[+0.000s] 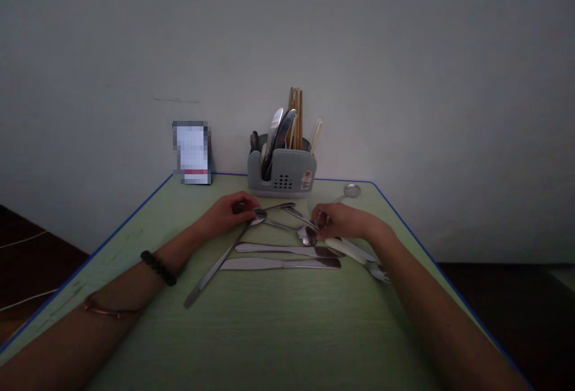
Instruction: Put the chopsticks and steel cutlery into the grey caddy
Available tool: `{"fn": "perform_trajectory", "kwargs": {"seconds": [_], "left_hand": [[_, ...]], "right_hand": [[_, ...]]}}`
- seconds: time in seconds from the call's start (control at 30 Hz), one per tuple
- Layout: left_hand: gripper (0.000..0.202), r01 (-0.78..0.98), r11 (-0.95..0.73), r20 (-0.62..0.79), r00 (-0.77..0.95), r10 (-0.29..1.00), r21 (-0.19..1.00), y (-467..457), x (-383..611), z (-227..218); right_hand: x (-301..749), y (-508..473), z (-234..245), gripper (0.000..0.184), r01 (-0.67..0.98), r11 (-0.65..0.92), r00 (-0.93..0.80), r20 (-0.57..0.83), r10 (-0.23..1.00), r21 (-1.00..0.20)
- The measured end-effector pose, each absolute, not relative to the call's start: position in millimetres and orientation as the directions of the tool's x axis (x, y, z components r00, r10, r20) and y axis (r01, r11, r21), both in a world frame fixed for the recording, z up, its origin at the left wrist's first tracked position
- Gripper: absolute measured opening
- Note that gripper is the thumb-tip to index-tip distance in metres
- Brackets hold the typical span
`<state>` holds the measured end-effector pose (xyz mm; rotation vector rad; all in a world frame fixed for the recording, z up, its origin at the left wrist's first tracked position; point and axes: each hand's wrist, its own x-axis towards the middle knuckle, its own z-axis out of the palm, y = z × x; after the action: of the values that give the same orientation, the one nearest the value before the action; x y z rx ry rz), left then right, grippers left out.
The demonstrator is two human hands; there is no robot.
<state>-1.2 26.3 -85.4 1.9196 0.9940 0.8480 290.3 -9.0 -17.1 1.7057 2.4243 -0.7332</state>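
Note:
My left hand (231, 212) is closed, thumb and fingertips pinched at the bowl of a spoon (215, 268) whose long handle slants toward the near left. Beside those fingertips lies a thin metal utensil (281, 205). Across from it, my right hand (344, 220) has its fingers curled down among the cutlery; what they grip is hidden. Just below them rests a second spoon's shiny bowl (307, 235). A white-handled utensil (348, 249) and a fork (378, 272) lie under the right wrist. Nearer me, two table knives (278, 264) lie side by side, roughly crosswise.
A grey cutlery holder (291, 172) with knives and chopsticks (296, 118) stands at the back by the wall. Left of it, a phone with a blurred screen (193, 151) leans upright. Another spoon (352, 190) lies at the back right. The green table (251, 337) has blue edges.

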Motion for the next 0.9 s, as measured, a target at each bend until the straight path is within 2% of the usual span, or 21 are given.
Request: {"fn": "perform_trajectory", "kwargs": {"seconds": [0.1,0.2,0.27,0.37,0.53,0.7,0.9], "left_hand": [[0.019,0.389,-0.485,0.279,0.478,0.833,0.783,26,1,-85],[0.019,0.474,-0.646,0.389,0.533,0.751,0.598,24,3,-84],[0.026,0.493,-0.708,0.429,0.568,0.703,0.507,22,4,-83],[0.027,0.487,-0.759,0.464,0.601,0.651,0.433,18,5,-81],[0.017,0.419,-0.822,0.412,0.719,0.560,0.385,7,9,-73],[0.024,0.407,-0.825,0.377,0.747,0.547,0.392,4,10,-71],[0.035,0.412,-0.803,0.345,0.747,0.568,0.431,5,9,-72]], "right_hand": [[280,-12,-20,0.033,0.865,0.309,-0.443,-0.312,0.841,-0.395],[273,-14,-21,0.025,0.817,0.363,-0.513,-0.278,0.812,-0.448],[272,-15,-20,0.022,0.829,0.374,-0.507,-0.276,0.817,-0.415],[277,-13,-15,0.019,0.887,0.346,-0.431,-0.280,0.858,-0.305],[287,-12,-9,0.020,0.958,0.241,-0.282,-0.343,0.896,-0.157],[284,-15,-8,0.022,0.956,0.233,-0.289,-0.419,0.861,-0.180],[280,-21,-8,0.021,0.936,0.319,-0.351,-0.431,0.832,-0.148]]}}
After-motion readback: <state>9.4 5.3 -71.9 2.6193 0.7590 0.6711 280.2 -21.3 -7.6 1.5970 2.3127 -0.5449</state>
